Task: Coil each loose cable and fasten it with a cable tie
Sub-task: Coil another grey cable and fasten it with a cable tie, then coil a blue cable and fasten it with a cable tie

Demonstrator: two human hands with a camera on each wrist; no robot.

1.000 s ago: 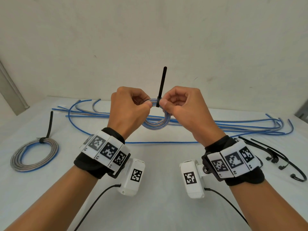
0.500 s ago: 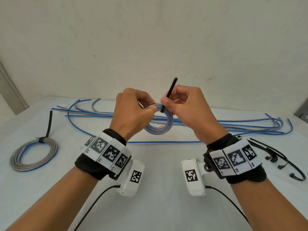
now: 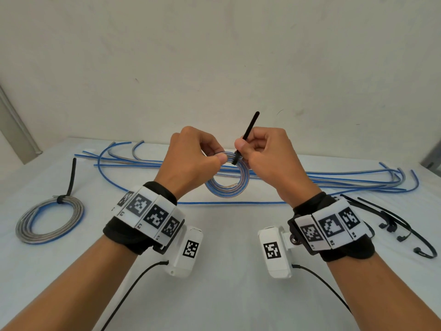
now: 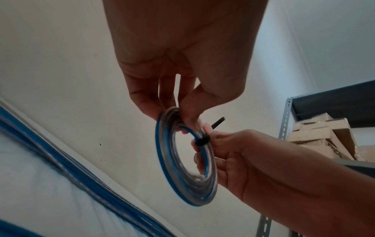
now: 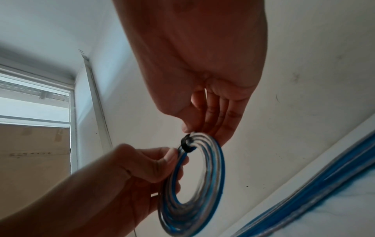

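Head view shows the small blue-and-silver coil (image 3: 226,181) held above the white table (image 3: 226,271), a black cable tie (image 3: 245,137) looped round its top. Left hand (image 3: 191,161) pinches the coil; right hand (image 3: 269,158) pinches the tie's tail. Loose cables (image 3: 346,177) lie behind.

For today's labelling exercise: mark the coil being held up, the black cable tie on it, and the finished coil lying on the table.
held coil (image 3: 226,187), head view, lower arc of the loop.
black cable tie (image 3: 249,126), head view, free tail above the right hand.
finished coil (image 3: 49,222), head view, on the ring's right side.
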